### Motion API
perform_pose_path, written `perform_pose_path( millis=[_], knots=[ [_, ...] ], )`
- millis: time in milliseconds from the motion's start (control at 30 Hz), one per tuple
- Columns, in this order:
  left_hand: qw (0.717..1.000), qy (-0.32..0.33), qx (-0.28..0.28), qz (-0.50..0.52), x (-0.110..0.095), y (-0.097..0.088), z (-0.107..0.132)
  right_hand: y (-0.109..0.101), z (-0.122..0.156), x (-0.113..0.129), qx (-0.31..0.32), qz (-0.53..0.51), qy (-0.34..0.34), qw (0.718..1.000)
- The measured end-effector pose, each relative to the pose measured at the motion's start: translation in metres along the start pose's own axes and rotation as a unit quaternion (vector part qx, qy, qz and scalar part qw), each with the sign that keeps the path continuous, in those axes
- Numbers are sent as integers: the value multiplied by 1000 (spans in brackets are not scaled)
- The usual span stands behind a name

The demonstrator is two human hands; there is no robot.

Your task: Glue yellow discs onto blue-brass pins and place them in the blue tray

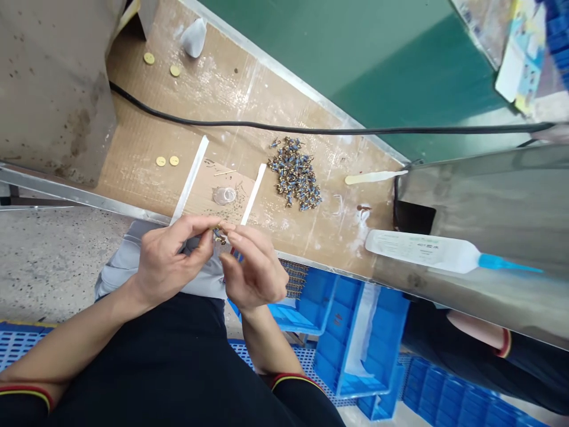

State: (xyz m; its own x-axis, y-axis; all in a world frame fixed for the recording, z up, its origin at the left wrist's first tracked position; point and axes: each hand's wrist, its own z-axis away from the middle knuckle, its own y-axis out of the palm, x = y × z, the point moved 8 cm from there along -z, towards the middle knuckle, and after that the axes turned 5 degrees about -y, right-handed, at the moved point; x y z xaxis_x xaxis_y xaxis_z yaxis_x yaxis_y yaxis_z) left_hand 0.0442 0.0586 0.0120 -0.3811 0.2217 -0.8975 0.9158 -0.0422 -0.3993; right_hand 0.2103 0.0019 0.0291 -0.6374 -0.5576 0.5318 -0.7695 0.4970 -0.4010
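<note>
Brass part: small, held over the near edge of the counter, pinched from both sides. Left grip has thumb and forefinger pressed onto it, right grip closes its fingertips on the other end, other fingers loosely curled. Counter is brown board with a metal rim and dusty white smears. Blue bin sits just under the rim, behind the right grip, and holds rows of brass pieces. Second blue bin beside it holds a white sheet. White tube with a blue nozzle lies on the steel surface to the right. Black cable runs across the counter. Loose pile of brass-and-blue parts lies mid-counter, well apart from both grips. Clear ring lies between two white bars, just beyond the fingertips. Yellow discs lie in two pairs further left
</note>
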Motion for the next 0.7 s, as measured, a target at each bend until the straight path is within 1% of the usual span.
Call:
perform_pose_path(
  millis=[67,133,200,267,367,533,700],
  knots=[
    [1000,8,0,-1,-1,0,1,-2,2,-12,-14,-51,94,994],
    [1000,13,2,-2,-3,1,2,-1,6,-24,-21,-81,180,980],
    [1000,18,5,-10,-4,2,2,2,8,-30,-14,-103,220,970],
    [999,28,8,-21,-7,3,2,5,7,-31,-11,-131,226,965],
    [998,48,5,-30,-12,4,2,5,7,-34,-24,-165,228,959],
    [998,44,10,-38,-15,8,3,3,12,-38,-25,-169,237,956],
    [997,51,23,-50,-23,12,4,-1,15,-38,-36,-183,240,953]
  ],
)
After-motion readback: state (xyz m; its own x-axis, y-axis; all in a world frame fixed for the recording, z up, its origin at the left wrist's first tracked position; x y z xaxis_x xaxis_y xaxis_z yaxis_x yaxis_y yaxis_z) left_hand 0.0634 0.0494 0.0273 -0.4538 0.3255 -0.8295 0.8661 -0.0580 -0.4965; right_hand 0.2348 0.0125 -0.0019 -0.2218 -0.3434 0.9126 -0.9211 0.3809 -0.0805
